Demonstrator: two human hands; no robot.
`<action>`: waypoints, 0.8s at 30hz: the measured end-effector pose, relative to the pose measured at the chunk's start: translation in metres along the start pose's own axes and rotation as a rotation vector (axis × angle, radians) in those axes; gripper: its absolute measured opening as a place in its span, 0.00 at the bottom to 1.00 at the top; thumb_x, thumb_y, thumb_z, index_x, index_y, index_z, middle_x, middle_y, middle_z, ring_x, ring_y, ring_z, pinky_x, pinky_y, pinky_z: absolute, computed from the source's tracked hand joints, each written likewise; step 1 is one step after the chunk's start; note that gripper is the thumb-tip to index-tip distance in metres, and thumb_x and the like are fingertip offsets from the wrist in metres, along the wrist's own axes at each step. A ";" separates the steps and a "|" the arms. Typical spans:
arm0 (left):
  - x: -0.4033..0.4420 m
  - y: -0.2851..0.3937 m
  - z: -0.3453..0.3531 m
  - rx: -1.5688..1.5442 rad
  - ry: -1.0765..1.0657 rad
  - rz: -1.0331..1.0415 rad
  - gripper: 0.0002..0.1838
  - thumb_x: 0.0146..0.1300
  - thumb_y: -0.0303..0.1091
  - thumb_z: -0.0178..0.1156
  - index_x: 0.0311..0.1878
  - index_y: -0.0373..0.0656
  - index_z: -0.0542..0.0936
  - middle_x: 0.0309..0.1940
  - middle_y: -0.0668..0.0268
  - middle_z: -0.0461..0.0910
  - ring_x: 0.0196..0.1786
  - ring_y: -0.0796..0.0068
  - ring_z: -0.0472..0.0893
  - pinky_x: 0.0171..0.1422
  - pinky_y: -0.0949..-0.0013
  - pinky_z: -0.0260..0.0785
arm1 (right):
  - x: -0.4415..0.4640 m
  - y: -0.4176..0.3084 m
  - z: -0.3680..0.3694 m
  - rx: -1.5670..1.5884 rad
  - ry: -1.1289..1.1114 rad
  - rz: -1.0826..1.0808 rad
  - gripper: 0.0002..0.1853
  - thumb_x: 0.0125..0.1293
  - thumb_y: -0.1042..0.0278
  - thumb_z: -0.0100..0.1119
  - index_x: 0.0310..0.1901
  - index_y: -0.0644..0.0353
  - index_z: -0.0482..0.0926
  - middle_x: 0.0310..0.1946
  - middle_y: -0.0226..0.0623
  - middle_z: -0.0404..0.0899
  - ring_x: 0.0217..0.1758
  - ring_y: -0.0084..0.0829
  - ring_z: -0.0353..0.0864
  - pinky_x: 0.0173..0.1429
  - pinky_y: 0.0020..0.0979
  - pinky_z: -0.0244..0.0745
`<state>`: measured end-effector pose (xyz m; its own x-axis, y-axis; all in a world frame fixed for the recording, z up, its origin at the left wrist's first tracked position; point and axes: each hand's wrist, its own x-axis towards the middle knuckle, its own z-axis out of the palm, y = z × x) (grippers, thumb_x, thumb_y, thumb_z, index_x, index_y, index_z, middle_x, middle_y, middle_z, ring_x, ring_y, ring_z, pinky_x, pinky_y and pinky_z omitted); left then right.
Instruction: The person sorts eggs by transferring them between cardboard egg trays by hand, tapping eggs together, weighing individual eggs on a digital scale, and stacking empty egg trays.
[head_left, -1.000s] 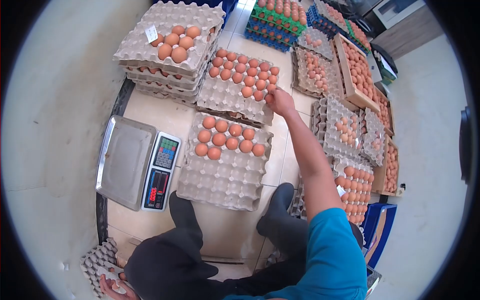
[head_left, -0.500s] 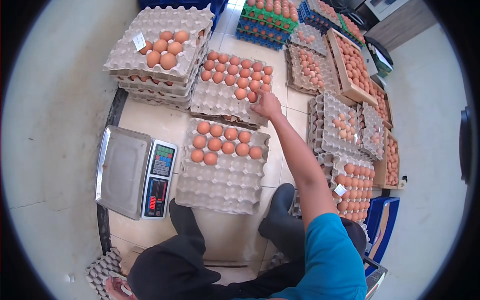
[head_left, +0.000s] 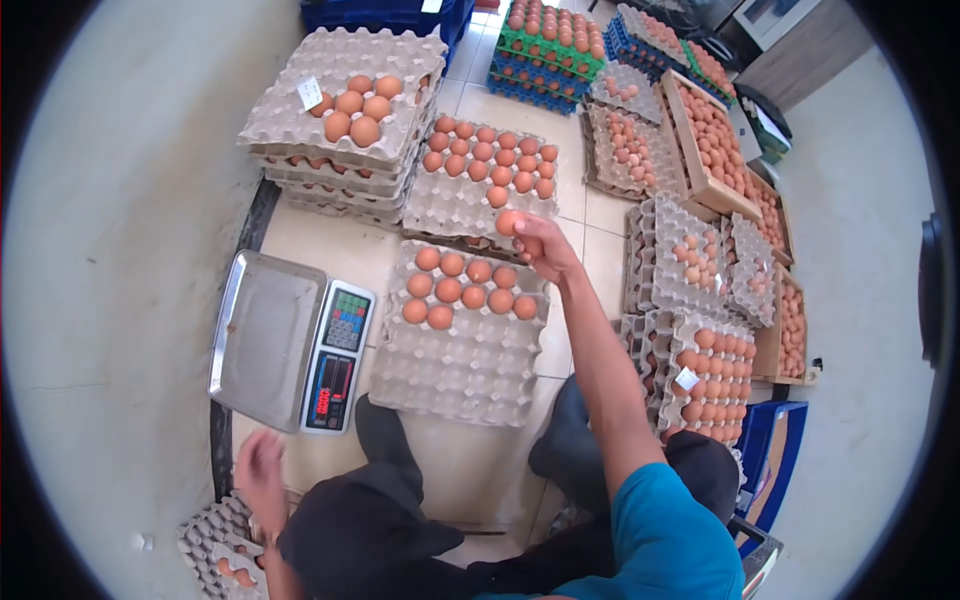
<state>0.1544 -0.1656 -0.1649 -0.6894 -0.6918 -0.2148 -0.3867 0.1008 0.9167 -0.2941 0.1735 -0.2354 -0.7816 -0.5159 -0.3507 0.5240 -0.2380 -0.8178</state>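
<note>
My right hand (head_left: 545,250) is closed on a brown egg (head_left: 510,222), pinched above the front edge of a grey egg tray (head_left: 440,205) whose far rows hold brown eggs. Nearer to me lies another grey egg tray (head_left: 450,365), with several eggs in its far rows and bare cups in the near ones. My left hand (head_left: 262,475) is raised at the lower left, smeared by motion, just below the digital scale (head_left: 265,340). Beneath it a grey tray (head_left: 215,530) on the floor holds a few eggs (head_left: 237,573).
At the back left rises a stack of egg trays (head_left: 280,110) with eggs and a paper label on top. Green and blue plastic trays (head_left: 545,65) of eggs stand behind. Along the right are more tray stacks (head_left: 650,270) and wooden crates (head_left: 690,165) of eggs. My boots flank the near tray.
My right hand has lifted an egg out of the far tray and drawn it towards me. My left hand has risen from the tray at the lower left. The view has shifted slightly.
</note>
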 end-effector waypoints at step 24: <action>-0.057 0.053 -0.089 -0.641 -0.310 -0.071 0.25 0.70 0.29 0.56 0.68 0.35 0.69 0.60 0.50 0.76 0.54 0.64 0.83 0.60 0.66 0.78 | -0.148 0.100 0.236 0.361 -0.389 0.058 0.26 0.70 0.68 0.51 0.66 0.71 0.67 0.52 0.49 0.76 0.54 0.44 0.80 0.68 0.46 0.74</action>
<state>0.2277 -0.1838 -0.0737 -0.8549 -0.4367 -0.2802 -0.0670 -0.4426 0.8942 -0.0456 0.0316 -0.1575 -0.6004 -0.7875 -0.1392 0.6995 -0.4327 -0.5687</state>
